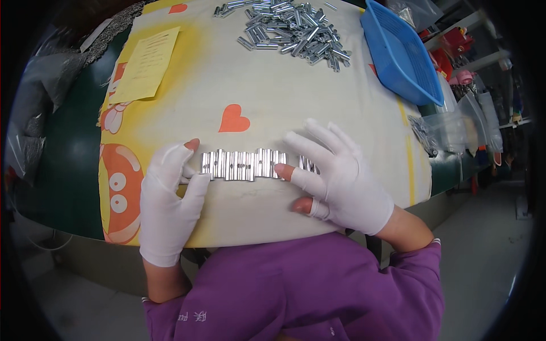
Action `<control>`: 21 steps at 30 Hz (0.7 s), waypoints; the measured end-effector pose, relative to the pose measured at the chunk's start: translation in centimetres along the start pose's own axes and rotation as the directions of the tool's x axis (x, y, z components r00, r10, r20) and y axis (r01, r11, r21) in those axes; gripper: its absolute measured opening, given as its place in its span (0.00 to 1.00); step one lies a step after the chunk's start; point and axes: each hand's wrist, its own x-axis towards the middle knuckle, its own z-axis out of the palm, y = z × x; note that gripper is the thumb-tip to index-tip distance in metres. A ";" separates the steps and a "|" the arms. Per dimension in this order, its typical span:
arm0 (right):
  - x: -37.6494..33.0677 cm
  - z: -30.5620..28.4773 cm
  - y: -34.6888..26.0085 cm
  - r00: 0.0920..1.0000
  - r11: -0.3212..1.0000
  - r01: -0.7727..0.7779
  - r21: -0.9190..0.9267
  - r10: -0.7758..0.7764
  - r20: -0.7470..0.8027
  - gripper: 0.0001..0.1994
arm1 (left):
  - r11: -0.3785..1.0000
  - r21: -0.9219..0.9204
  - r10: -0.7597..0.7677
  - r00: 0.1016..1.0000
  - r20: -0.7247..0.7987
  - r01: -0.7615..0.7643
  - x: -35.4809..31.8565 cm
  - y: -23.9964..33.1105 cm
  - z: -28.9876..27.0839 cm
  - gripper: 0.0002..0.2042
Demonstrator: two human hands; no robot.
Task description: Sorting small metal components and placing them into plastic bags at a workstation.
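A row of shiny metal tubes (242,165) lies side by side on the cloth in front of me, their ends slightly uneven and small dark holes along their middles. At the row's left end rests my left hand (170,199), in a white glove with a bare fingertip; its thumb and fingers are apart and nothing shows between them. My right hand (344,176), gloved in white with two bare fingertips, spreads over the right end. One bare fingertip touches the tubes there. More tubes (308,165) show partly under its palm and fingers.
A loose pile of similar metal tubes (298,31) lies at the far side. Beyond it to the right stands a blue plastic basket (398,57). A yellow written sheet (149,65) sits at the far left. Clear plastic bags (455,128) lie along the right edge.
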 end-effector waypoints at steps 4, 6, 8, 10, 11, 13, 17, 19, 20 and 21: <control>-0.9 -0.1 0.8 0.998 0.999 -0.003 -0.033 0.001 -0.058 0.23 | 1.000 -0.010 0.021 1.000 -0.012 -0.021 0.0 0.0 0.2 0.18; -0.2 -0.1 0.2 0.997 1.000 -0.010 -0.005 0.009 -0.072 0.22 | 1.000 -0.013 0.015 1.000 -0.016 -0.016 -0.1 -0.1 0.1 0.18; 0.7 0.1 -0.3 0.996 1.000 -0.018 0.024 0.020 -0.087 0.22 | 0.999 -0.025 0.023 1.000 -0.020 -0.024 -0.1 -0.2 0.1 0.18; 1.6 0.3 -0.5 0.999 0.998 0.040 0.053 -0.039 -0.022 0.22 | 0.999 -0.020 0.029 0.999 -0.022 -0.030 -0.1 -0.2 0.0 0.18; 1.7 0.4 -0.5 0.999 0.998 0.043 0.055 -0.041 -0.023 0.22 | 0.999 -0.016 0.036 0.999 -0.022 -0.036 0.0 -0.1 -0.1 0.18; 1.9 0.5 -0.5 0.999 0.997 0.046 0.066 -0.047 0.005 0.22 | 0.999 -0.021 0.037 0.999 -0.023 -0.037 0.0 -0.1 -0.1 0.18; 2.3 -0.7 -0.1 0.996 0.996 0.088 -0.004 -0.088 0.024 0.22 | 0.999 -0.013 0.030 0.999 -0.021 -0.030 0.0 -0.2 -0.2 0.16; 2.7 -0.4 -0.4 0.998 0.995 0.055 0.080 -0.053 -0.025 0.22 | 0.998 -0.006 0.055 0.997 -0.045 -0.055 0.0 -0.5 -0.1 0.16; 3.0 -0.3 -0.7 0.998 0.995 0.055 0.080 -0.053 -0.027 0.22 | 0.997 -0.002 0.079 0.994 -0.069 -0.079 0.0 -0.7 -0.1 0.16; 3.4 -0.1 -1.1 0.999 0.994 0.050 0.096 -0.050 -0.005 0.22 | 0.997 0.002 0.078 0.994 -0.071 -0.078 -0.1 -0.7 -0.2 0.16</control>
